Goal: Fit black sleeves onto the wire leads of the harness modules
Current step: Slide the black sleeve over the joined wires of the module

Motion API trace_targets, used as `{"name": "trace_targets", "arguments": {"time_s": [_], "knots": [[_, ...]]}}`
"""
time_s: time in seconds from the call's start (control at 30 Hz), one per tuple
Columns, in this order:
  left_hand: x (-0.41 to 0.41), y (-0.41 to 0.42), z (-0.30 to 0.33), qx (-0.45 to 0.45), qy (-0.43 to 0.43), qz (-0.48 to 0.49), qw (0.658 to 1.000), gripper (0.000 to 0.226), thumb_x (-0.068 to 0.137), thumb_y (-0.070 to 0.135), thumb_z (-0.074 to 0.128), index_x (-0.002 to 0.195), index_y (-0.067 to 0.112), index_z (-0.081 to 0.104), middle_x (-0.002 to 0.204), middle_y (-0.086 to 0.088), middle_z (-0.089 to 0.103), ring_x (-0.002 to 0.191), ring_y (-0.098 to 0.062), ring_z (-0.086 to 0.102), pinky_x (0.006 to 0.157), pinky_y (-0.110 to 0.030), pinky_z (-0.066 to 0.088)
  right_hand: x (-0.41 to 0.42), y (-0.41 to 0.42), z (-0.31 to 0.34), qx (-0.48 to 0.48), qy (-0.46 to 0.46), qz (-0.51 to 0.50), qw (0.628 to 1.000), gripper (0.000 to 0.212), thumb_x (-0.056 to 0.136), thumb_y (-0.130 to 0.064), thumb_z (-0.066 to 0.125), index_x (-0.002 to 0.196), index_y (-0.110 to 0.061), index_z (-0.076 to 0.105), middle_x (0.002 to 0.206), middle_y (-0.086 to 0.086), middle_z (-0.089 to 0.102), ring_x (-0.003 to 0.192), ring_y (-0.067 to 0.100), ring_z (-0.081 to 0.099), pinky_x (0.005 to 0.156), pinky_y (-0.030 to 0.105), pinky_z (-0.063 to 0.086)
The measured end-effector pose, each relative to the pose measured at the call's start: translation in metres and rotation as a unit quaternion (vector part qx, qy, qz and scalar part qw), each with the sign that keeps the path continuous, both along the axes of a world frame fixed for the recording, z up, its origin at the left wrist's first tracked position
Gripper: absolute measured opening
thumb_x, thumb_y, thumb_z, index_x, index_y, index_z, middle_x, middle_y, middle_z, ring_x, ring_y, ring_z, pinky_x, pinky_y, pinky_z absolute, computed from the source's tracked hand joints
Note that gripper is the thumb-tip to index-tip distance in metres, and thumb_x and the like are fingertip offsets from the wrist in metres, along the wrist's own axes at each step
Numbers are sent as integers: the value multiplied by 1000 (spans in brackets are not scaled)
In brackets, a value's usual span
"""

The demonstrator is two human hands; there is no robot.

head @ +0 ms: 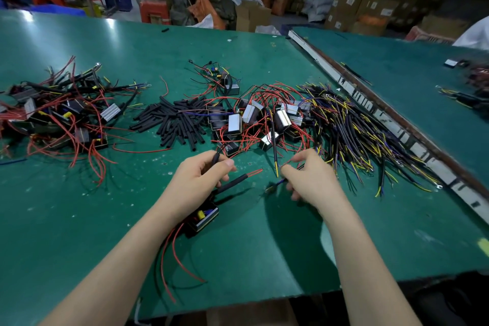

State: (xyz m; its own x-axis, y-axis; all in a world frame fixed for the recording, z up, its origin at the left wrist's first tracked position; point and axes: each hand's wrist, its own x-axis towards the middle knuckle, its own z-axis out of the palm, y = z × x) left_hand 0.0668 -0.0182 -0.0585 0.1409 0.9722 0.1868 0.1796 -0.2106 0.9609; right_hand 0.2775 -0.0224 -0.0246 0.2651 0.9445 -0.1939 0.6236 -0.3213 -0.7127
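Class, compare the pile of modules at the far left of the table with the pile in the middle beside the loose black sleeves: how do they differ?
The left pile has thick black sleeves over some leads; the middle pile shows mostly bare red leads. The left pile lies apart from the loose sleeves; the middle pile touches them. Both hold small boxed modules with red wires.

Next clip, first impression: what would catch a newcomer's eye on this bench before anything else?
Probably the two hands at the centre: the left hand grips a black sleeve with red leads poking out, while the right hand pinches thin wires. Behind them the green table carries a pile of loose black sleeves, flanked by a tangle of modules with red wires on the left and a spread of black-and-yellow cables on the right.
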Motion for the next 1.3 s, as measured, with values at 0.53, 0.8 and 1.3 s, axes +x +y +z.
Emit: {"name": "trace_targets", "arguments": {"time_s": [0.53, 0.8, 1.3], "knots": [[1, 2, 1, -16, -33, 5, 999, 29, 81, 44, 53, 69, 22, 67, 62, 6, 61, 58, -7, 54, 60, -16, 46, -9, 5, 5, 75, 365, -44, 927, 28, 88, -1, 52, 115, -7, 51, 71, 7, 54, 43, 13, 59, 43, 22, 49], [3, 1, 7, -13, -63, 29, 997, 32, 95, 26, 53, 69, 11, 64, 53, 8, 55, 50, -5, 49, 54, -13, 41, -45, 14, 15, 273, 500, 1, 822, 27, 89, 8, 44, 84, -16, 55, 66, -2, 61, 56, 13, 64, 43, 19, 45], [1, 2, 12, -27, -102, 66, 992, 27, 91, 11, 57, 65, 13, 63, 52, 8, 52, 48, -3, 45, 51, -10, 37, -49, 37, 3, 270, 504, 95, 815, 38, 94, -3, 56, 117, -28, 38, 106, 3, 72, 82, 22, 72, 48, 21, 50]]}}
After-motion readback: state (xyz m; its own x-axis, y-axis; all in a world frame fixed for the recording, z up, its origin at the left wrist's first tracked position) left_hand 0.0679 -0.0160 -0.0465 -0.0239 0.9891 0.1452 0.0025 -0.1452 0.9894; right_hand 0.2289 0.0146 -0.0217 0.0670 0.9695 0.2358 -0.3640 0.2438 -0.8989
